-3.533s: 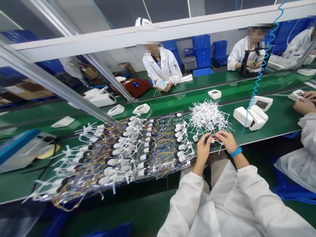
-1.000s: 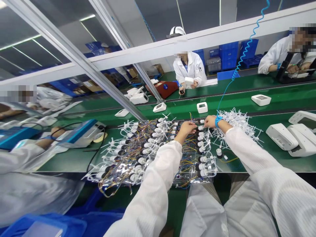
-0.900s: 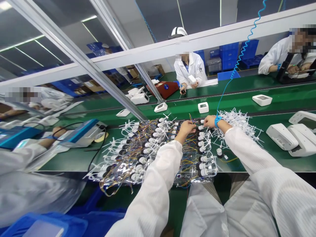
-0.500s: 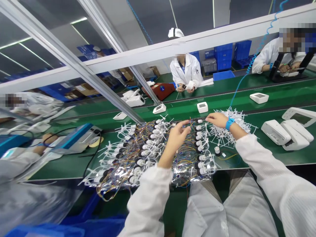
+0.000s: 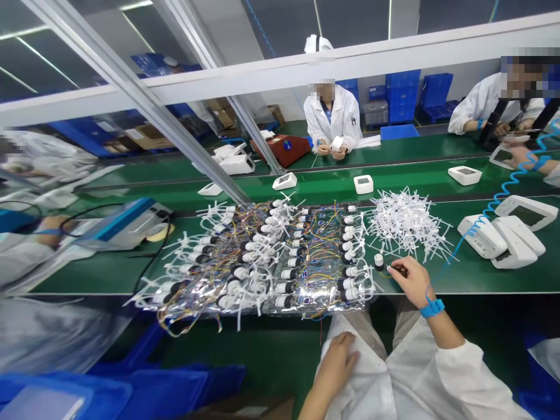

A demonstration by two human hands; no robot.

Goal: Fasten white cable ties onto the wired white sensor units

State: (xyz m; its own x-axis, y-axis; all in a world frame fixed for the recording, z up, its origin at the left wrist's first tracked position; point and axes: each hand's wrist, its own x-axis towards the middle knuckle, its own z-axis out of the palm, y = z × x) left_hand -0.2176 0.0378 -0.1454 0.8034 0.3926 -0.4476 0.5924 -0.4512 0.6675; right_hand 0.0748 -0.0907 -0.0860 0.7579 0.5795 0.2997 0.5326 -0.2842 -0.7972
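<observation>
My right hand (image 5: 412, 281), with a blue wrist strap (image 5: 432, 307), rests at the near edge of the green bench (image 5: 476, 274). Its fingers pinch a small wired part (image 5: 397, 270) beside a loose white-and-black cylinder (image 5: 378, 261). My left hand (image 5: 339, 364) lies flat on my white coat over my lap, fingers apart, holding nothing. To the left of my right hand spreads a clear sheet (image 5: 271, 256) covered with rows of small cylinders, coloured wires and white cable ties. A heap of loose white cable ties (image 5: 405, 221) sits just beyond my right hand.
White device housings (image 5: 503, 236) lie on the bench at right, with a blue coiled cord (image 5: 510, 186) over them. More white housings (image 5: 363, 184) ride the green conveyor behind. Co-workers in white coats (image 5: 333, 116) sit opposite and at both sides. A blue machine (image 5: 122, 224) stands left.
Both hands have drawn back from the far end of the wired sheet. The left hand dropped to my lap; the right hand came to the bench's near edge and took the small wired part.
</observation>
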